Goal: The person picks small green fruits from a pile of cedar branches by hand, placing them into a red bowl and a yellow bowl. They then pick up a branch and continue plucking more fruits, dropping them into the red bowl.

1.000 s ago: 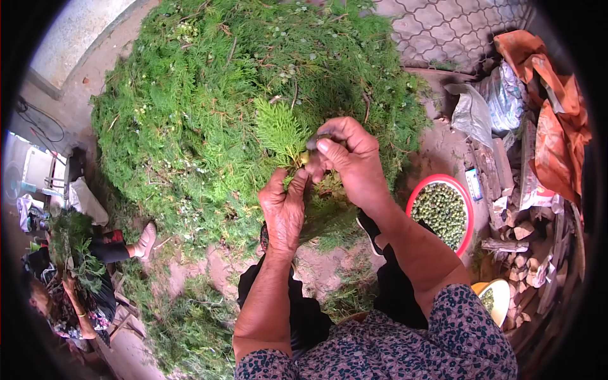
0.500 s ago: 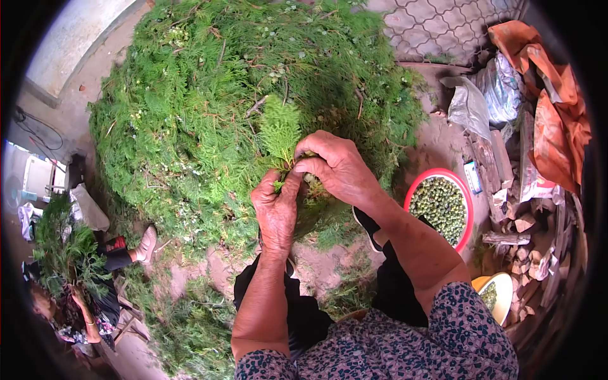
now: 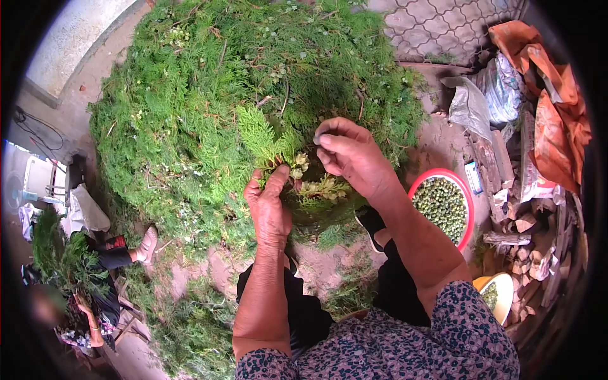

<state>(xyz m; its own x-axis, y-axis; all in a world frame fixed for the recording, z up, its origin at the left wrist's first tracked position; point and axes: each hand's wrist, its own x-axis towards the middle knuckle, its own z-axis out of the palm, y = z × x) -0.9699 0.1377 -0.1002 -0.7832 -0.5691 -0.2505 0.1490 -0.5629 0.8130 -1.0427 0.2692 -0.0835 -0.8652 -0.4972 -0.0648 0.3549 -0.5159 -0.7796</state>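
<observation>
My left hand (image 3: pixel 269 206) pinches the stem of a green arborvitae sprig (image 3: pixel 261 138) between thumb and fingers. A small cluster of pale green cones (image 3: pixel 300 166) shows beside the thumb, and a yellowish bit of foliage (image 3: pixel 324 188) hangs just below. To the right, apart from the sprig, is my right hand (image 3: pixel 354 155), its thumb and forefinger pressed together. Whatever lies between those fingertips is too small to make out. Beyond both hands spreads a large heap of cut arborvitae branches (image 3: pixel 183 114).
A red-rimmed basin (image 3: pixel 470 218) of small green cones stands to my right, near a yellow bowl (image 3: pixel 505 297). Firewood (image 3: pixel 524 266), plastic bags (image 3: pixel 497 88) and an orange sheet (image 3: pixel 557 126) line the right side. At the left, another person's hand (image 3: pixel 82 304) holds branches.
My right hand has come away from the sprig, up and to the right, fingertips still together. The left hand keeps the sprig, which has tipped left and now shows its cones.
</observation>
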